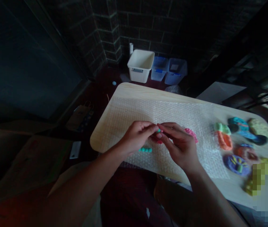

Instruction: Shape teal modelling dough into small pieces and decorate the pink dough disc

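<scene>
My left hand (141,132) and my right hand (179,142) meet fingertip to fingertip above the bubble wrap (134,112). Pinched between them is a small teal piece (158,130), which looks like modelling clay. Below the fingers shows a bit of red-pink material (159,142), mostly covered by the hands. A bumpy pink piece (191,135) lies just past my right hand, partly hidden by it. Several small teal balls (145,150) sit in a row on the wrap, close under my left wrist.
Clay-like shapes stand at the table's right: an orange and green one (224,137), a blue one (241,126), a purple disc (237,165) and a yellow one (258,179). Beyond the wooden table (124,90) are a white bin (140,67) and clear boxes (175,71).
</scene>
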Tool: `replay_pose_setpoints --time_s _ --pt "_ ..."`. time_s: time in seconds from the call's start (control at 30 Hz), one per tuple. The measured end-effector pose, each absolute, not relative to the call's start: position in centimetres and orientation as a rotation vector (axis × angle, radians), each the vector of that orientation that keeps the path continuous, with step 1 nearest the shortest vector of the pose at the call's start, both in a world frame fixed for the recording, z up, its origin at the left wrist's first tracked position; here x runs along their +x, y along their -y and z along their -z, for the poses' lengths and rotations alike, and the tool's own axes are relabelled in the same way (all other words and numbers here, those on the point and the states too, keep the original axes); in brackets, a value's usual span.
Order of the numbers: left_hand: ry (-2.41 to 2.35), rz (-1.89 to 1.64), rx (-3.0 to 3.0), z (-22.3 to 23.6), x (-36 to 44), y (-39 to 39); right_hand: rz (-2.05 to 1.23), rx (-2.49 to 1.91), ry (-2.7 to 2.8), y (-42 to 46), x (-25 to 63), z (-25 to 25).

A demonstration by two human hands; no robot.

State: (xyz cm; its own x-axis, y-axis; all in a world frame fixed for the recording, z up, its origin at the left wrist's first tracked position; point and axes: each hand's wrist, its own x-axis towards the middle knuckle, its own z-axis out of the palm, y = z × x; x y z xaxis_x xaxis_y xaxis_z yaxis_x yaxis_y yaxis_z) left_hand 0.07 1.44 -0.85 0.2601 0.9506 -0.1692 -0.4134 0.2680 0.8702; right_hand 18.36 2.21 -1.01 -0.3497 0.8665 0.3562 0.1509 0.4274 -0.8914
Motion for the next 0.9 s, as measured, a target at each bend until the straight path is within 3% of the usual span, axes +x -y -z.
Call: replay_pose_setpoints --time_s 0.23,0.57,0.9 --pt "-0.921 -1.06 0.81 1.3 0.2 -1.2 -0.448 -1.055 2.027 -1.8 18.1 0.7" --pt "-1.287 -1.3 1.088 -0.6 -4.2 -1.7 -1.014 -1.202 1.461 -3.1 19.7 1.5" --pt "-1.27 -0.617 2.233 0.7 -4.7 2.7 -1.023 -1.254 1.434 -2.9 20.6 1.1"
